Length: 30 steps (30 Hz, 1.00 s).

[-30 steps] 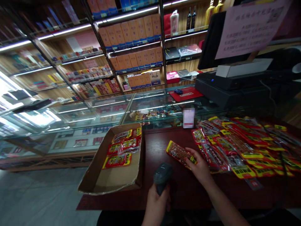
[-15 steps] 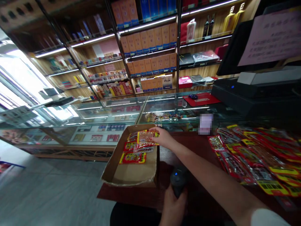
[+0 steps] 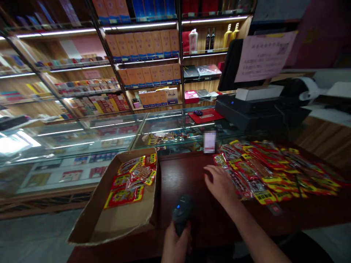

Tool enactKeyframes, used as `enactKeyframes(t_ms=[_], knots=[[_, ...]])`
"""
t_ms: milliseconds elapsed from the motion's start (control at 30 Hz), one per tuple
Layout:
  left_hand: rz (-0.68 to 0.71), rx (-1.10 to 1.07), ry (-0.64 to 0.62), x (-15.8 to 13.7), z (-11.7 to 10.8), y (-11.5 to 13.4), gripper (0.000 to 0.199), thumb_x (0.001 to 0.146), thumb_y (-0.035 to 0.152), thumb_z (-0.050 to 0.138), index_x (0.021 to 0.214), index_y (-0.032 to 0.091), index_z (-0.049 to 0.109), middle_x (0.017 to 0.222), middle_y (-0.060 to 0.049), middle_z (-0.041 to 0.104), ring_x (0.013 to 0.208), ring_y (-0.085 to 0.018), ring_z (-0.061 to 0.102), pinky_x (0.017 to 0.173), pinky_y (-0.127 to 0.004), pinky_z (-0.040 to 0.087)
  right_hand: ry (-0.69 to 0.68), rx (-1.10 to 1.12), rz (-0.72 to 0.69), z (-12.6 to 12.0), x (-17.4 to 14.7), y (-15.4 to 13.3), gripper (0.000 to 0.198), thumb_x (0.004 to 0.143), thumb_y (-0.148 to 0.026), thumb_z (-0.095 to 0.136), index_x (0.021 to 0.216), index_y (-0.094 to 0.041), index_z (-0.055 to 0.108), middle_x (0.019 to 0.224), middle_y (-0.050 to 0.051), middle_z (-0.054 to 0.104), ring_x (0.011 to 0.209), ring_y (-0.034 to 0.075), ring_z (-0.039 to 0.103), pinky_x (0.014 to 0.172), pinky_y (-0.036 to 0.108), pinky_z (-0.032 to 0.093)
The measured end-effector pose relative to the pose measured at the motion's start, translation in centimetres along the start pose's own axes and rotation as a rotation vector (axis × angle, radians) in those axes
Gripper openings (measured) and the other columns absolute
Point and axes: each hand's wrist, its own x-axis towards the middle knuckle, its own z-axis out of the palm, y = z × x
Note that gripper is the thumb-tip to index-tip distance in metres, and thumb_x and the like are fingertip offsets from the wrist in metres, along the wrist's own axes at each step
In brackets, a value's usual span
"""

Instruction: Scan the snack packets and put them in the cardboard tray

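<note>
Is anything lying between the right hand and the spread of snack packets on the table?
Nothing visible. The right hand hovers open over bare dark table, fingertips at the near edge of the snack packets. The scanner in the left hand sits nearer the camera, and the cardboard box lies off to the left.

Near edge: the left hand (image 3: 175, 245) gripped the dark handheld barcode scanner (image 3: 181, 216) above the dark wooden table (image 3: 183, 175).
Left: the shallow brown cardboard box (image 3: 120, 219) sat on the table's left end, with red-and-yellow snack packets (image 3: 131, 179) lying in its far half.
Right: the spread of red-and-yellow snack packets (image 3: 276, 170) covered the table's right side; the right hand (image 3: 219, 184) lay flat at the spread's left edge, between it and the box.
Behind: the long glass display counter (image 3: 109, 135) ran behind the table; the black cash register (image 3: 255, 106) stood on it to the right.
Far back: wooden wall shelves (image 3: 148, 51) rose behind the counter.
</note>
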Motion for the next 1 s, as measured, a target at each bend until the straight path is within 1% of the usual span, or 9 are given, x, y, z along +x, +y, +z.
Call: enactKeyframes(t_ms=[67,133,300,433,567,633,700,833,1000], knots=[[-0.011,0.013,-0.034,0.1,0.0,0.1,0.049,0.067,0.062,0.077,0.076,0.018,0.059,0.047,0.006,0.055,0.034,-0.01,0.046,0.035,-0.02,0.035,0.098,-0.234,0.072,-1.9,-2.4,3.8,0.028,0.091,-0.024,0.054,0.115,-0.023,0.068,0.126,0.015,0.068,0.12,0.035,0.056,0.102,0.059,0.036],[0.001,0.019,-0.034,0.1,0.0,0.2,0.049,0.067,0.061,0.077,0.079,0.017,0.061,0.048,0.005,0.056,0.035,-0.01,0.047,0.036,-0.02,0.036,0.159,-0.403,0.12,-3.3,-3.7,6.3,0.029,0.091,-0.03,0.057,0.116,-0.021,0.068,0.129,0.02,0.065,0.122,0.041,0.051,0.1,0.063,0.032],[0.026,0.023,0.012,0.0,0.1,0.6,0.058,0.066,0.067,0.076,0.088,0.014,0.065,0.048,0.005,0.056,0.034,-0.01,0.047,0.034,-0.02,0.035,0.161,-0.543,0.107,-3.6,-4.4,7.9,0.026,0.091,-0.039,0.059,0.103,-0.019,0.07,0.135,0.022,0.06,0.129,0.042,0.045,0.101,0.064,0.03],[0.008,0.027,-0.03,-0.2,0.0,1.1,0.059,0.065,0.068,0.077,0.086,0.014,0.065,0.048,0.005,0.057,0.034,-0.01,0.048,0.035,-0.019,0.036,0.175,-0.419,0.124,-2.6,-4.5,7.3,0.026,0.09,-0.034,0.059,0.107,-0.017,0.068,0.135,0.022,0.061,0.129,0.042,0.049,0.104,0.067,0.029],[-0.004,0.022,-0.051,-0.1,-0.1,1.0,0.058,0.066,0.067,0.077,0.086,0.014,0.063,0.05,0.004,0.059,0.034,-0.009,0.048,0.035,-0.02,0.037,-0.017,-0.056,0.099,-1.3,-4.6,5.6,0.036,0.091,-0.025,0.056,0.126,-0.025,0.062,0.116,0.01,0.073,0.102,0.03,0.069,0.089,0.047,0.051],[0.005,0.024,-0.042,-0.2,0.0,0.8,0.055,0.066,0.067,0.077,0.08,0.016,0.06,0.05,0.004,0.058,0.034,-0.009,0.048,0.035,-0.02,0.036,-0.113,0.124,0.07,-0.2,-4.8,4.5,0.041,0.09,-0.026,0.058,0.131,-0.031,0.06,0.115,0.005,0.073,0.097,0.025,0.071,0.082,0.039,0.056],[0.016,0.029,-0.029,-0.2,0.1,0.6,0.052,0.067,0.065,0.077,0.076,0.017,0.058,0.049,0.004,0.057,0.034,-0.009,0.047,0.035,-0.02,0.035,-0.151,0.227,0.037,1.1,-5.0,3.6,0.045,0.088,-0.026,0.06,0.132,-0.035,0.061,0.115,0.002,0.071,0.098,0.023,0.071,0.082,0.035,0.057],[0.019,0.042,-0.013,-0.3,0.2,0.5,0.045,0.07,0.057,0.077,0.077,0.017,0.058,0.048,0.006,0.056,0.034,-0.008,0.046,0.035,-0.019,0.034,-0.142,0.232,0.023,2.7,-5.5,3.1,0.047,0.089,-0.026,0.057,0.135,-0.034,0.06,0.116,0.003,0.067,0.097,0.022,0.071,0.085,0.035,0.058],[-0.016,0.05,-0.052,-0.3,-0.1,0.8,0.04,0.069,0.05,0.078,0.082,0.016,0.061,0.049,0.005,0.058,0.035,-0.01,0.049,0.037,-0.02,0.036,-0.159,0.153,-0.045,2.4,-5.4,2.9,0.046,0.085,-0.021,0.059,0.13,-0.032,0.064,0.111,0.005,0.068,0.101,0.024,0.067,0.09,0.037,0.057]])
